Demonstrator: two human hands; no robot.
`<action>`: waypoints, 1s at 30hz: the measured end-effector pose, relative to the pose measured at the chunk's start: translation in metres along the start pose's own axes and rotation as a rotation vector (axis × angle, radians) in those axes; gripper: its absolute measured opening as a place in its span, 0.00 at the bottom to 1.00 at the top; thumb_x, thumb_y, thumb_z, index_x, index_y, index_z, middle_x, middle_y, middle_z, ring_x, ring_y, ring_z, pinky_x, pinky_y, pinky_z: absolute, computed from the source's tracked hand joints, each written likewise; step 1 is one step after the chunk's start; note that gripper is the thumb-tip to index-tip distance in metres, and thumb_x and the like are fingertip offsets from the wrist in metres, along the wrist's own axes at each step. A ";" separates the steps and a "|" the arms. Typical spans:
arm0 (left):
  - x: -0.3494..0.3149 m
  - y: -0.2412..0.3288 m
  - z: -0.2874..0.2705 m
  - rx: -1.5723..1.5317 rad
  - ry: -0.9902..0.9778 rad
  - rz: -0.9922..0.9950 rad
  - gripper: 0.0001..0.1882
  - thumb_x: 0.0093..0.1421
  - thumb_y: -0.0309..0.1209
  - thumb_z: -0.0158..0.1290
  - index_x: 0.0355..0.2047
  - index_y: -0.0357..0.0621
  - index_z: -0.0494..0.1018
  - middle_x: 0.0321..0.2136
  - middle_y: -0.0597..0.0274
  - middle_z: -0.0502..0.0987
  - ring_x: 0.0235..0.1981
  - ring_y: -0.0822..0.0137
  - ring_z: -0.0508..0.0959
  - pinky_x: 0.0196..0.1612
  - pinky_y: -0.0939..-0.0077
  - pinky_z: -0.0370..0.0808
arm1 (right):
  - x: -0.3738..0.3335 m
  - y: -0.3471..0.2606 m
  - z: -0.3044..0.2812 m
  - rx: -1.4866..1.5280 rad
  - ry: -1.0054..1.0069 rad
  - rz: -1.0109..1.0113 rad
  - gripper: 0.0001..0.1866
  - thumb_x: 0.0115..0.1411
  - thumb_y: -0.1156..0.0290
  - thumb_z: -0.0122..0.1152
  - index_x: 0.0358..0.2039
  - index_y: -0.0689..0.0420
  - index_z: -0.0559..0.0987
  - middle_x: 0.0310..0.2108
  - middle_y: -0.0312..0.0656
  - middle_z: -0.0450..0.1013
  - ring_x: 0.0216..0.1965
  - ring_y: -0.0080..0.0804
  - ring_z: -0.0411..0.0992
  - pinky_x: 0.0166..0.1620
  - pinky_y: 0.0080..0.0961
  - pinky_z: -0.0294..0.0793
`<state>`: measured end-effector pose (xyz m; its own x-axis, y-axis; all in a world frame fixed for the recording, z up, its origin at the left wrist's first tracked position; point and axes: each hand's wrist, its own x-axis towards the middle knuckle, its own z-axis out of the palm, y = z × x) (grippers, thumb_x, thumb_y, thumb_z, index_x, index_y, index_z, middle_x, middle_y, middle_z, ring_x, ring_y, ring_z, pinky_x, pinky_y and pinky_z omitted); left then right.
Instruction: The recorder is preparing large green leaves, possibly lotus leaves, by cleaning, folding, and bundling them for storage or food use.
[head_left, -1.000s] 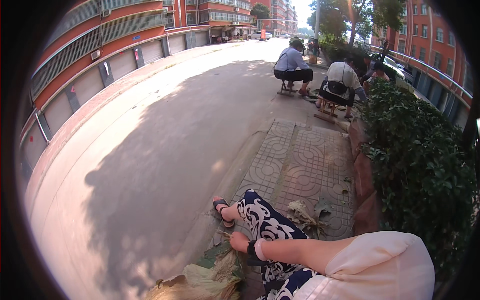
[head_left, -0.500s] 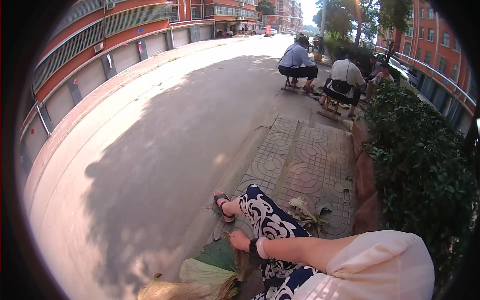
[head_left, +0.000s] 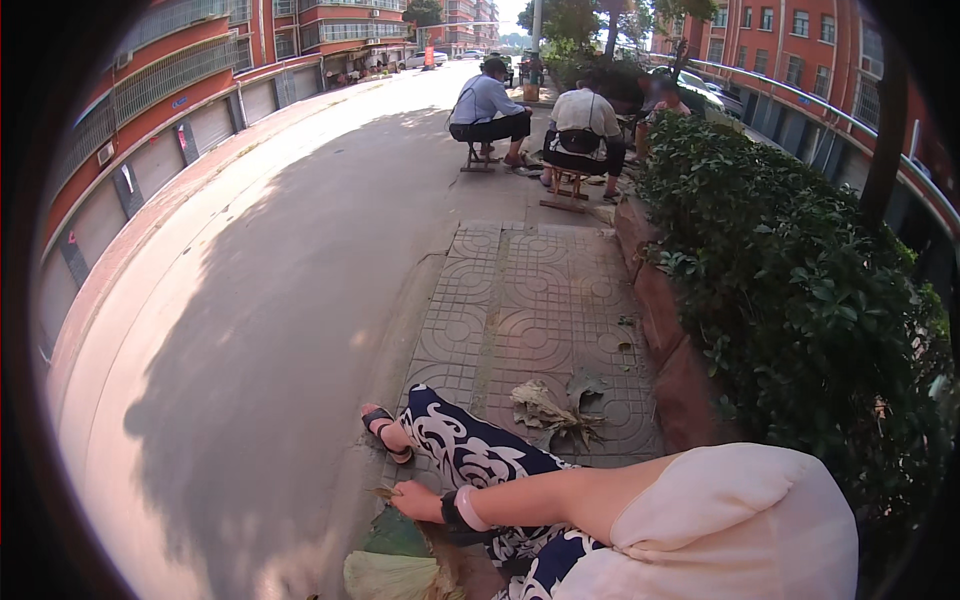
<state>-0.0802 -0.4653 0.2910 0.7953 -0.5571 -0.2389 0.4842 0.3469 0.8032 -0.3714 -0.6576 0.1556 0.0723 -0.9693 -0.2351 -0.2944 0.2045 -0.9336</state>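
Observation:
My right hand (head_left: 416, 502) comes in from the right and wears a dark wristband and a pale bangle. Its fingers are closed on the tip of a large dry leaf (head_left: 398, 536), dull green with a brown, withered edge. Just below it spreads a paler yellow-green leaf (head_left: 388, 576), cut off by the lower edge of the view. My left hand is out of view. On the paving beyond my patterned trouser leg (head_left: 465, 440) lies a small heap of crumpled dry leaves (head_left: 548, 410).
A dense green hedge (head_left: 790, 270) behind a reddish kerb (head_left: 680, 375) borders the tiled pavement (head_left: 540, 300) on the right. Ahead, a person in light blue (head_left: 487, 105) and another in a cream top (head_left: 583, 115) sit on low stools. A concrete road (head_left: 280, 300) runs along the left.
My view has turned to the right, so the hedge, seated people and leaf heap appear further left. My right hand keeps its closed hold on the leaf.

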 end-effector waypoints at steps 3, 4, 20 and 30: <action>-0.005 -0.006 0.008 0.042 -0.055 -0.035 0.24 0.65 0.45 0.44 0.51 0.39 0.70 0.50 0.51 0.73 0.51 0.54 0.72 0.54 0.59 0.68 | -0.004 -0.002 -0.004 0.115 -0.073 0.044 0.11 0.58 0.65 0.54 0.28 0.61 0.73 0.19 0.42 0.73 0.22 0.32 0.72 0.28 0.33 0.68; -0.007 -0.006 0.009 0.053 -0.068 -0.038 0.24 0.65 0.45 0.44 0.51 0.39 0.69 0.50 0.51 0.73 0.51 0.54 0.72 0.54 0.59 0.68 | -0.008 -0.008 -0.005 0.121 -0.070 0.045 0.11 0.58 0.65 0.54 0.28 0.61 0.73 0.19 0.42 0.73 0.22 0.32 0.72 0.28 0.33 0.68; -0.027 -0.037 0.036 0.152 -0.309 -0.150 0.23 0.66 0.42 0.44 0.54 0.38 0.67 0.50 0.49 0.72 0.50 0.55 0.73 0.53 0.58 0.70 | -0.030 -0.023 -0.014 0.281 -0.133 0.103 0.11 0.59 0.65 0.53 0.25 0.60 0.72 0.16 0.37 0.68 0.17 0.27 0.66 0.22 0.27 0.65; -0.031 -0.038 0.024 0.233 -0.378 -0.186 0.23 0.66 0.41 0.44 0.55 0.38 0.65 0.50 0.49 0.71 0.49 0.55 0.73 0.52 0.57 0.72 | -0.028 -0.029 -0.013 0.241 -0.136 0.083 0.10 0.58 0.66 0.53 0.25 0.60 0.73 0.16 0.36 0.68 0.18 0.27 0.66 0.22 0.27 0.64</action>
<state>-0.1320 -0.4789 0.2809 0.4936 -0.8440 -0.2097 0.4766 0.0608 0.8770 -0.3768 -0.6384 0.1930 0.1890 -0.9240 -0.3325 -0.0704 0.3250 -0.9431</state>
